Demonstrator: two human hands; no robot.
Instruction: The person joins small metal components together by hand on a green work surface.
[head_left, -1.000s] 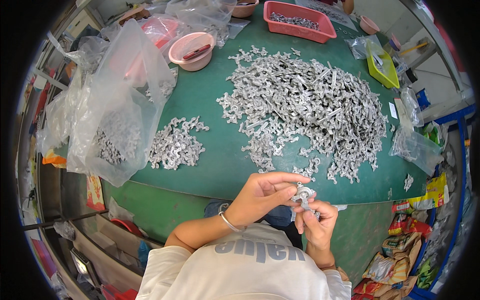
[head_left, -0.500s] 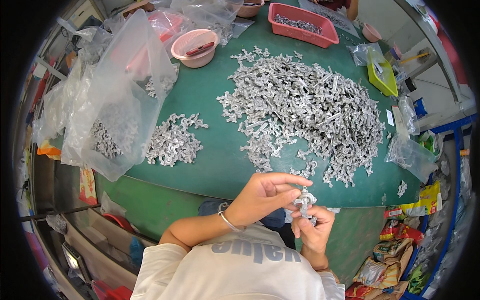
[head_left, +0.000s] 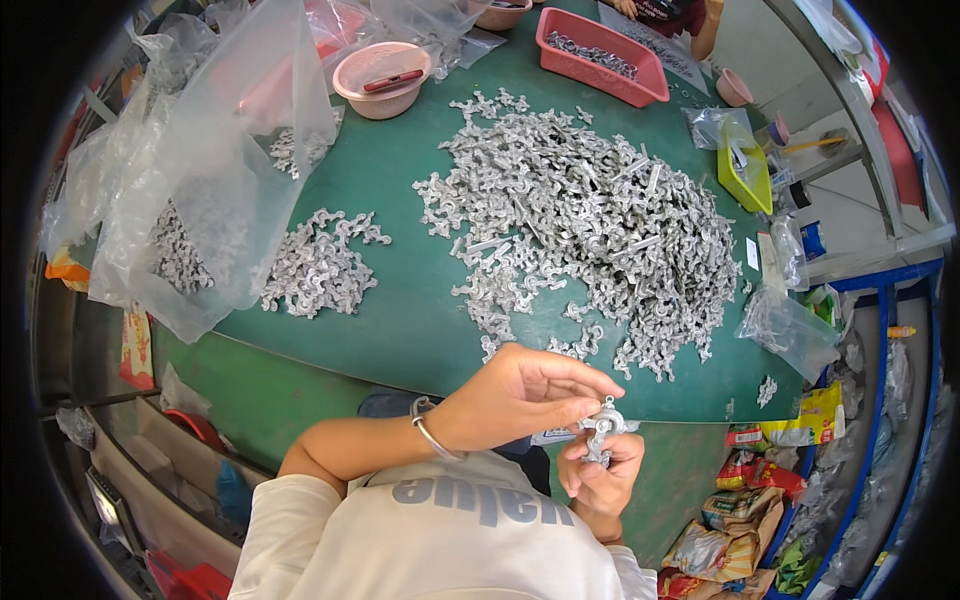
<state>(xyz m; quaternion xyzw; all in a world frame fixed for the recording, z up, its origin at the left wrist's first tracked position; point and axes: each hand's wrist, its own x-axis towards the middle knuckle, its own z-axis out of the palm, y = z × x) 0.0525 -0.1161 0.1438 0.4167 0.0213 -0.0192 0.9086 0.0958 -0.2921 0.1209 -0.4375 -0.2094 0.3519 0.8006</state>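
- Green table [head_left: 400,345]: broad work surface, its near edge curving in front of the person.
- Large heap [head_left: 600,230] of grey cast-metal parts: spread across the middle, probably so that either hand can reach it.
- Clear plastic bag [head_left: 235,180]: stands loosely at the left with similar parts visible through its film; its upright form suggests a container kept within reach.
- White shirt [head_left: 430,560]: bears large grey-blue lettering, inverted from this viewpoint.
- Printed packages [head_left: 820,415]: at lower right, brightly coloured; their small print is too blurred to tell.
- Pink-red tray [head_left: 655,88]: at the far side, holding small metal pieces, beside a co-worker [head_left: 685,22].
- Smaller pile [head_left: 320,270]: similar grey parts, just right of the bag and well apart from the heap.
- Pink bowl [head_left: 380,106]: contains a red-handled tool, presumably to keep it from getting lost among the parts.
- Left hand [head_left: 535,395]: thumb and fingers nearly closed at the upper end of the held metal part, forefinger extended above it.
- Right hand [head_left: 605,482]: fingers curled around the same part's lower end — apparently a steadying support.
- Held metal part [head_left: 605,428]: between both hands, in front of the table's near edge; no marking is legible on it.
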